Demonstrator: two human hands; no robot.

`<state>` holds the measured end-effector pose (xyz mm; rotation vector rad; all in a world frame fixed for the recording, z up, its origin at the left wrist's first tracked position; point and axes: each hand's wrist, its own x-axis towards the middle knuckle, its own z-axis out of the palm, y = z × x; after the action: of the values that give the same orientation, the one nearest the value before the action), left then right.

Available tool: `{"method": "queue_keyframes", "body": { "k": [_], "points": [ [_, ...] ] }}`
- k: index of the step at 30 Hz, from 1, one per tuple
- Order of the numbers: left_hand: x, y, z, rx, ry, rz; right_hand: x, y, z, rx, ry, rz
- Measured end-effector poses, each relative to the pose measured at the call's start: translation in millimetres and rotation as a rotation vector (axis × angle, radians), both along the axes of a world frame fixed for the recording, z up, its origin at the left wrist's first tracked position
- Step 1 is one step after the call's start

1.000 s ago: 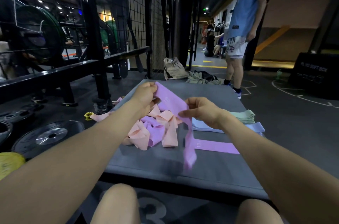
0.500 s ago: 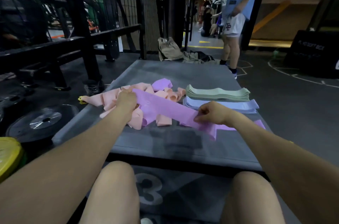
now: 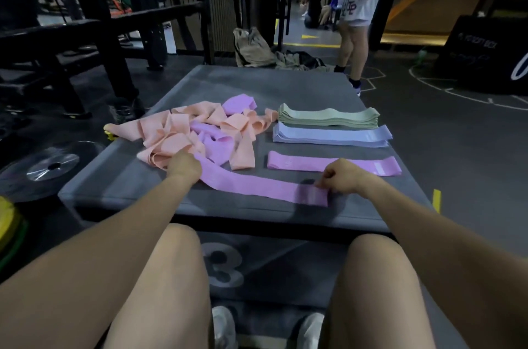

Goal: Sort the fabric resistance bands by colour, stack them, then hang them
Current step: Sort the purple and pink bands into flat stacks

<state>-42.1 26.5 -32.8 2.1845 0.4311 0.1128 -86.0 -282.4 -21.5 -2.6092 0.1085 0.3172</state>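
Note:
A purple band (image 3: 257, 184) lies stretched flat across the grey padded box (image 3: 200, 86). My left hand (image 3: 184, 167) grips its left end beside the tangled pile. My right hand (image 3: 341, 177) pinches its right end near the front edge. The tangled pile of peach and purple bands (image 3: 197, 134) sits at the left. At the right lie a green stack (image 3: 328, 118), a blue stack (image 3: 331, 136) and one flat purple band (image 3: 333, 164), each in its own row.
Weight plates (image 3: 48, 168) lie on the floor at the left below a black rack (image 3: 100, 34). A person (image 3: 357, 6) stands beyond the box at the right, with bags (image 3: 251, 48) on the floor. My knees are under the box's near edge.
Both hands have lowered the purple band from the air onto the box and pulled it out flat, the right hand moving right toward the front edge.

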Motion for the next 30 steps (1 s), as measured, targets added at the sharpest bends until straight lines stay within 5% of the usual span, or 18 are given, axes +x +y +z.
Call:
{"method": "queue_keyframes", "body": {
  "k": [6, 10, 14, 19, 23, 30],
  "points": [
    [-11, -3, 4, 0.319, -0.009, -0.090, -10, 1, -2, 0.134, 0.032, -0.085],
    [-18, -4, 9, 0.343, -0.061, -0.111, -14, 3, -2, 0.155, 0.059, -0.114],
    [-17, -17, 23, 0.178, -0.134, -0.100, -16, -9, 4, 0.226, -0.001, -0.181],
    [-5, -56, 37, -0.234, -0.123, -0.016, -18, -33, 19, 0.631, -0.056, -0.447],
    [5, -96, 38, -0.513, -0.078, 0.091, -17, -65, 19, 0.696, -0.121, -0.544],
    [27, -130, 13, -0.326, -0.048, -0.089, -9, -112, 13, 0.810, -0.231, -0.655]
  ]
}}
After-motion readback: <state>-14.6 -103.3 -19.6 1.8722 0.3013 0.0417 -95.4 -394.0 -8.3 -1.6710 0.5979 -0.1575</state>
